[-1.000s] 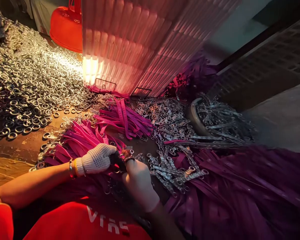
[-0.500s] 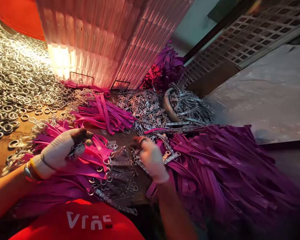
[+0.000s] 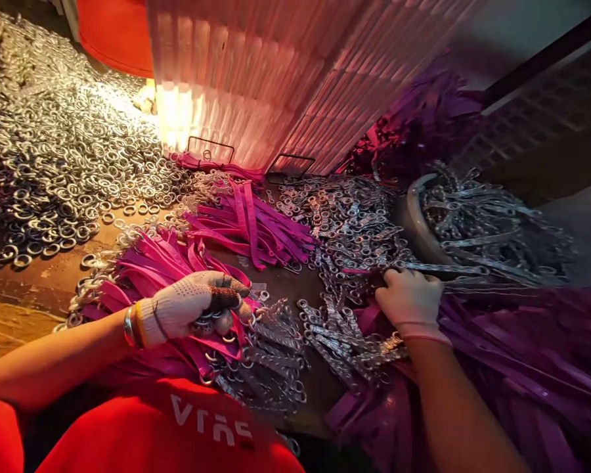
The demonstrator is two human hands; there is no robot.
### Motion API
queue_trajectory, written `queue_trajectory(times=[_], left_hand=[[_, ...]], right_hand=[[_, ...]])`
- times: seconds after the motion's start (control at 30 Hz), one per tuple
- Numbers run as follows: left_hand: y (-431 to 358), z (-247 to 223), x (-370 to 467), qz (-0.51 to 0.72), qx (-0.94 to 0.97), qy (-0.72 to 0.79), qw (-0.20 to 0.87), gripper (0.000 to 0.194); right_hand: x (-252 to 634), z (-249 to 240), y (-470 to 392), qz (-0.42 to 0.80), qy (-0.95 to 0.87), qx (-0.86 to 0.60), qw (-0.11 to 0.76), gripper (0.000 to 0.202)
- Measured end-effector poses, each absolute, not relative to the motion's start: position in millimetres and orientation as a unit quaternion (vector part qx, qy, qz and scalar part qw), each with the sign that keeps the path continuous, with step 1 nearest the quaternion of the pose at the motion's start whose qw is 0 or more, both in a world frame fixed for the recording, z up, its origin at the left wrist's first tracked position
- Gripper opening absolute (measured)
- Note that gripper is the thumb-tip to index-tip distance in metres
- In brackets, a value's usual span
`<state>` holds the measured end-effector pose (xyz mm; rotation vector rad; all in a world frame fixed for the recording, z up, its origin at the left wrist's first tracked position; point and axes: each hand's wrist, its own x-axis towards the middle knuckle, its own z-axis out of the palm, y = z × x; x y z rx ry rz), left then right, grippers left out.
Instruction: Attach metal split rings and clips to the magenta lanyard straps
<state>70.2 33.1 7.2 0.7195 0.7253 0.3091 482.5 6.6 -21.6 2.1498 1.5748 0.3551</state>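
1. The table (image 3: 34,289) carries everything; a ribbed pink translucent bin (image 3: 285,72) stands at its far edge.
2. A wide heap of metal rings (image 3: 54,164) covers the far left corner.
3. Dark purple straps (image 3: 522,368) pile along the right edge.
4. A mound of metal chain pieces (image 3: 345,230) lies mid-table, some spilling from a bowl (image 3: 414,217) toward the right.
5. A bundle of pink straps (image 3: 148,269), ringed at their ends, lies near the front left.
6. The left hand (image 3: 192,305), in a white knit glove, has its grip curled closed on a ring and strap end atop that bundle.
7. The right hand (image 3: 411,299) presses down among the chain pieces beside the purple straps; its fingers are hidden, so I cannot tell its grip.
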Motion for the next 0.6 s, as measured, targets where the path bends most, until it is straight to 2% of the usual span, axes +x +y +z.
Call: queue_trajectory(times=[0.13,0.43,0.6], left_hand=[[25.5,5.2,65.6,0.153,0.420,0.352,0.822,0.037],[6.0,9.5,48.2,0.191,0.469,0.370,0.779,0.039],[8.9,6.3,43.5,0.227,0.368,0.380,0.818,0.034]], right_hand=[[476.2,-23.6,-1.4,0.141,0.555,0.786,0.233,0.029],[481.4,-28.8,-8.6,0.123,0.543,0.795,0.242,0.029],[498.6,-14.6,-12.3,0.134,0.542,0.792,0.245,0.031]])
